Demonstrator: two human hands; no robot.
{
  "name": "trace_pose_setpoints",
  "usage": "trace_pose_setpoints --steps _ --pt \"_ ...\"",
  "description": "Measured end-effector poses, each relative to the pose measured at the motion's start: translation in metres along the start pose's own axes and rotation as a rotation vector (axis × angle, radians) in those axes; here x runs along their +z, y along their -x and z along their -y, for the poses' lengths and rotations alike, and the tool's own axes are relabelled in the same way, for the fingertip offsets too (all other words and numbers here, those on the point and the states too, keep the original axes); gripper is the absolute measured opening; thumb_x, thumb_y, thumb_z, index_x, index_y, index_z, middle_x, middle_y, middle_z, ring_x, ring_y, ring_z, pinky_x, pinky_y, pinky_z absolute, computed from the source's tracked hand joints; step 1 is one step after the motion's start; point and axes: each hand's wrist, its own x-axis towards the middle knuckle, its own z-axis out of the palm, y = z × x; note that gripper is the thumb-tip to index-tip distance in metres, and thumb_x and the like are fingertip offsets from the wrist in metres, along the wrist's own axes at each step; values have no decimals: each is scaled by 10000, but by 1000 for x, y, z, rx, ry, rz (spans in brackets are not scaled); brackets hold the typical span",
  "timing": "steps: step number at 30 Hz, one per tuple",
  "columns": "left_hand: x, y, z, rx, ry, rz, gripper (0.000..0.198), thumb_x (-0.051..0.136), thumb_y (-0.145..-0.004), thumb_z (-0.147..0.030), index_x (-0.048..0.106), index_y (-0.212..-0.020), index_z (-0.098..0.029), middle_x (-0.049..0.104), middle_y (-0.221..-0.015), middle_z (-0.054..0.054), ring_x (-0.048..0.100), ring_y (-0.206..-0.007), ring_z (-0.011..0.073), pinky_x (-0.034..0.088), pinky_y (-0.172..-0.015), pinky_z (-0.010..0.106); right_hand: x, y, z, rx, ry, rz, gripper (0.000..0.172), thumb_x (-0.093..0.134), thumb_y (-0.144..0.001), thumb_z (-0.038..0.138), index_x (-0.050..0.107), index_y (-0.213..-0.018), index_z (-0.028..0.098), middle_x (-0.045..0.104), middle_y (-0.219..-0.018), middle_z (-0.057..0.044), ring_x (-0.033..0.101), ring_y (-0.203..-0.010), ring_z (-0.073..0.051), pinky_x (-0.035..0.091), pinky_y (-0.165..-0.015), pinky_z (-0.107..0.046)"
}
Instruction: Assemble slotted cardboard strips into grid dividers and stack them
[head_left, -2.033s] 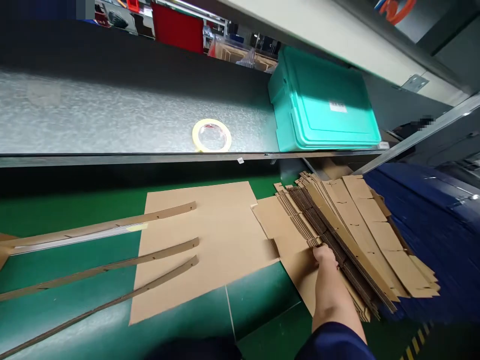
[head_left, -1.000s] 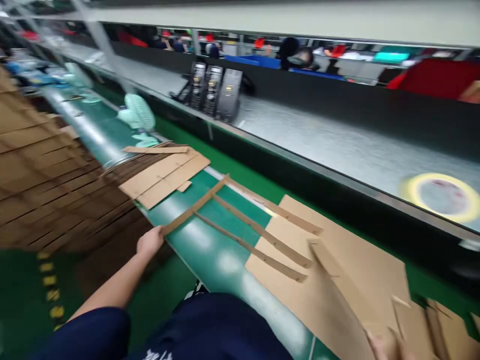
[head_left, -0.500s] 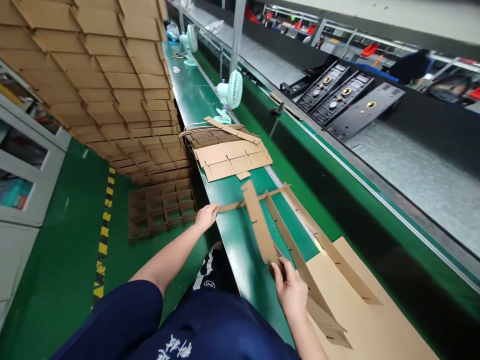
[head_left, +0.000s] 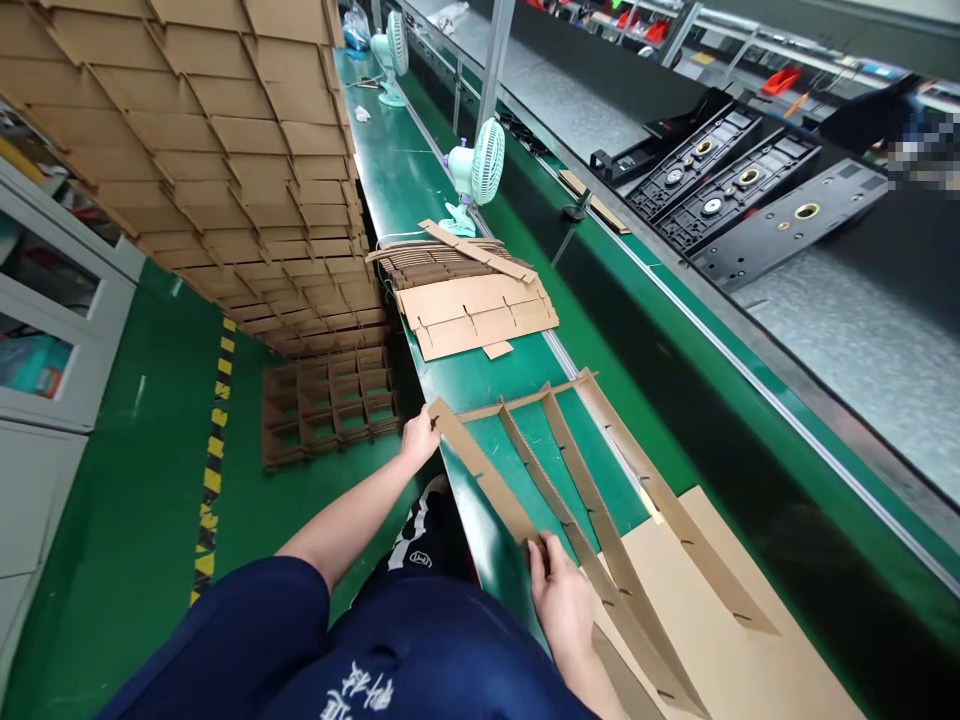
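Observation:
A long slotted cardboard strip (head_left: 480,470) runs along the near edge of the green belt (head_left: 420,200). My left hand (head_left: 418,438) pinches its far end. My right hand (head_left: 559,590) grips its near end, fingers closed on it. Three more slotted strips (head_left: 592,500) lie side by side on the belt beyond it, their far ends meeting a thin cross strip (head_left: 525,398). Their near ends rest on a flat cardboard sheet (head_left: 720,620).
A pile of flat slotted cardboard pieces (head_left: 472,300) lies farther up the belt, with a small mint fan (head_left: 476,175) behind it. A big stack of cardboard (head_left: 210,150) leans at the left over an assembled divider grid (head_left: 330,405) on the floor. Black panels (head_left: 750,195) lie across the aisle.
My view swung from the right stack to the left along the belt. My right hand brought over a strip; both hands now hold it low along the belt's near edge.

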Motion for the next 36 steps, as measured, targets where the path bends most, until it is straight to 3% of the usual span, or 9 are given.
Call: trace_pose_setpoints --steps 8,11,15,19,23,29,36 --pt "3 -2 3 43 67 -19 190 582 -825 -209 526 -1005 -230 675 -847 3 664 -770 145 502 -717 253 3 7 14 73 -35 -9 371 295 -978 438 578 -937 202 700 -722 -40 638 -531 -179 407 -483 -262" --pt "2 -2 4 72 80 -17 340 566 -827 -178 494 -1157 -225 681 -912 25 665 -809 153 511 -748 270 3 9 17 50 -42 0 354 298 -980 422 572 -930 205 704 -752 -39 652 -574 -180 411 -497 -257" --pt "1 0 4 148 75 -32 666 525 -833 -136 254 -1432 -238 671 -1036 37 652 -920 161 506 -829 288 -1 12 23 16 -46 -8 333 317 -981 393 584 -955 196 707 -787 -58 652 -614 -174 429 -536 -250" --pt "1 2 4 228 -12 -56 742 492 -856 -148 140 -1493 -294 649 -1091 24 645 -908 165 503 -834 289 -4 18 28 -18 -56 -14 316 348 -976 379 605 -961 195 704 -808 -67 648 -637 -169 440 -564 -245" --pt "1 2 3 259 -109 -35 691 452 -892 -182 152 -1497 -327 617 -1127 34 636 -895 169 504 -798 264 -6 23 29 -41 -58 -6 305 352 -977 363 607 -943 201 690 -766 -48 640 -619 -160 433 -570 -242" --pt "2 4 4 312 -206 24 561 390 -933 -233 270 -1465 -368 584 -1007 26 604 -854 143 478 -834 222 -7 21 32 -101 32 25 316 326 -979 323 589 -844 209 619 -614 -7 585 -513 -139 367 -512 -241" --pt "2 6 2 327 -309 61 533 387 -908 -169 401 -1413 -341 597 -1014 51 614 -861 167 486 -819 241 21 17 22 -145 112 159 309 325 -965 255 597 -825 212 637 -664 -31 601 -557 -151 355 -506 -242"
